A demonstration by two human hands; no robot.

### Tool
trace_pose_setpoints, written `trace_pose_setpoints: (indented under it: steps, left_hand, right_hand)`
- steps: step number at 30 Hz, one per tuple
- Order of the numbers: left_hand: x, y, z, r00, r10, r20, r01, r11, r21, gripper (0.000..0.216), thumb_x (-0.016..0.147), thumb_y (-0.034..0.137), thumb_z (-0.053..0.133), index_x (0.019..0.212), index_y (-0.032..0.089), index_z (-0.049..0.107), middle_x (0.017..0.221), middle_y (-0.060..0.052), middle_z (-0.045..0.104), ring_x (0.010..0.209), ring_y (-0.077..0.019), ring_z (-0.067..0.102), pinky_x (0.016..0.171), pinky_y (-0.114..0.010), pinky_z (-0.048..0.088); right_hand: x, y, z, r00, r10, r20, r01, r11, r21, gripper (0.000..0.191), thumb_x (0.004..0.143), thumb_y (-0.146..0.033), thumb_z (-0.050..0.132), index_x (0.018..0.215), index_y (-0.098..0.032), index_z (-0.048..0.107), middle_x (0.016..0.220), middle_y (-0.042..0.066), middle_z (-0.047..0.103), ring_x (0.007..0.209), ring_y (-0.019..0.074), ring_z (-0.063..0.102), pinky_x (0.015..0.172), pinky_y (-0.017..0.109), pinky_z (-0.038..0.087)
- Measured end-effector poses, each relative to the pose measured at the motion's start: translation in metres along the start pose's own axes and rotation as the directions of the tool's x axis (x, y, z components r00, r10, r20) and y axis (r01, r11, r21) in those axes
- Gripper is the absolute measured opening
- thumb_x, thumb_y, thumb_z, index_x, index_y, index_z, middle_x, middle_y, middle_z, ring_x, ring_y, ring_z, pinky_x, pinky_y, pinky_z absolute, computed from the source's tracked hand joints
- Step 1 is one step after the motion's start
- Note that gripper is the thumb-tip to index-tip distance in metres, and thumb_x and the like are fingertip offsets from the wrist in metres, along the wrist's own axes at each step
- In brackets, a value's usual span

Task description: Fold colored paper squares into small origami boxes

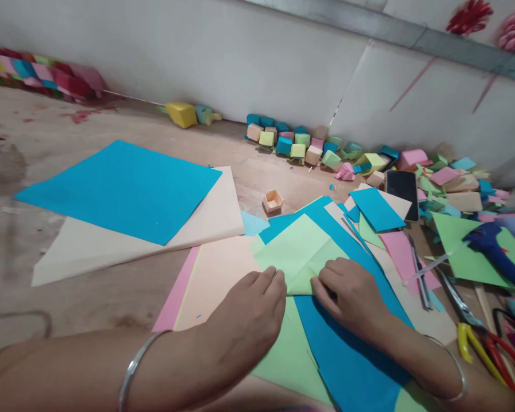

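Observation:
A light green sheet of paper (pixel 298 246) with diagonal crease lines lies between my hands, its near edge folded over. My left hand (pixel 253 306) presses its closed fingers onto the left end of that fold. On the right end, my right hand (pixel 352 289) has curled fingers pinching the paper; its fingertips are partly hidden. Beneath are a blue sheet (pixel 347 349), a peach sheet (pixel 223 269) and another light green sheet (pixel 287 349). A small open peach paper box (pixel 273 201) stands just beyond the stack.
A large blue sheet (pixel 124 191) covers part of a cream sheet (pixel 81 246) at left. Scissors (pixel 467 312), a cutter knife (pixel 420 274), a blue glue gun (pixel 498 246) and a phone (pixel 402 193) lie at right. Several small folded paper boxes (pixel 284 146) line the wall.

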State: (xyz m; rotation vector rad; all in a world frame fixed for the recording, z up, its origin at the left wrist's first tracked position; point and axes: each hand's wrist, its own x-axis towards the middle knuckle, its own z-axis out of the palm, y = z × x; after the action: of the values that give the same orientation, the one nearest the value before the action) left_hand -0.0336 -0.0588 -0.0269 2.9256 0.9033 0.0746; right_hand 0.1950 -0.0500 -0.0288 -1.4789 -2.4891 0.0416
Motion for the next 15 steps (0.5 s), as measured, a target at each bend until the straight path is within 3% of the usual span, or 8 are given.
trace_pose_setpoints:
  steps: [2,4,8,12,15]
  left_hand:
    - [0.0,0.001,0.003,0.999,-0.046,-0.019,0.046,0.999,-0.024,0.024,0.087,0.005,0.042,0.105,0.01,0.056,0.108,-0.015,0.06,0.098,-0.0243,0.055,0.082,-0.042,0.048]
    - [0.002,0.002,0.005,0.995,-0.096,-0.028,0.094,0.994,-0.057,0.02,0.089,0.01,0.044,0.103,0.011,0.057,0.103,-0.014,0.06,0.093,-0.0235,0.055,0.078,-0.04,0.049]
    - [0.006,0.003,0.004,0.992,-0.12,-0.025,0.118,0.99,-0.079,0.015,0.089,0.012,0.048,0.098,0.012,0.06,0.095,-0.012,0.059,0.085,-0.0217,0.054,0.072,-0.037,0.048]
    - [0.005,0.004,0.005,0.994,-0.1,-0.033,0.099,0.994,-0.045,0.014,0.089,0.013,0.049,0.097,0.012,0.06,0.095,-0.012,0.057,0.087,-0.0222,0.053,0.072,-0.036,0.048]
    - [0.004,0.004,0.005,0.995,-0.091,-0.034,0.09,0.995,-0.03,0.014,0.089,0.012,0.049,0.097,0.011,0.061,0.095,-0.012,0.058,0.088,-0.0226,0.052,0.072,-0.036,0.048]
  right_hand:
    - [0.0,-0.002,0.001,0.999,0.036,0.002,-0.036,0.998,0.054,0.03,0.09,-0.023,0.048,0.061,-0.018,0.048,0.062,0.002,0.048,0.064,0.0159,0.042,0.062,0.032,0.026]
    - [0.002,-0.004,-0.002,0.997,0.069,0.024,-0.072,0.97,0.232,0.023,0.09,-0.022,0.049,0.068,-0.017,0.052,0.068,0.003,0.051,0.069,0.0161,0.046,0.063,0.03,0.03]
    - [0.004,-0.005,-0.018,0.989,0.017,0.146,-0.098,0.819,0.566,0.015,0.092,-0.02,0.05,0.079,-0.018,0.058,0.078,0.002,0.056,0.077,0.0143,0.051,0.067,0.026,0.037]
    - [0.002,-0.001,-0.033,0.924,-0.181,0.336,-0.013,0.866,0.5,0.015,0.092,-0.022,0.054,0.078,-0.019,0.058,0.079,0.001,0.059,0.079,0.0151,0.05,0.069,0.028,0.035]
    - [0.0,0.001,-0.036,0.886,-0.219,0.409,0.046,0.919,0.392,0.016,0.093,-0.02,0.051,0.077,-0.019,0.056,0.078,0.001,0.059,0.078,0.0161,0.049,0.067,0.03,0.032]
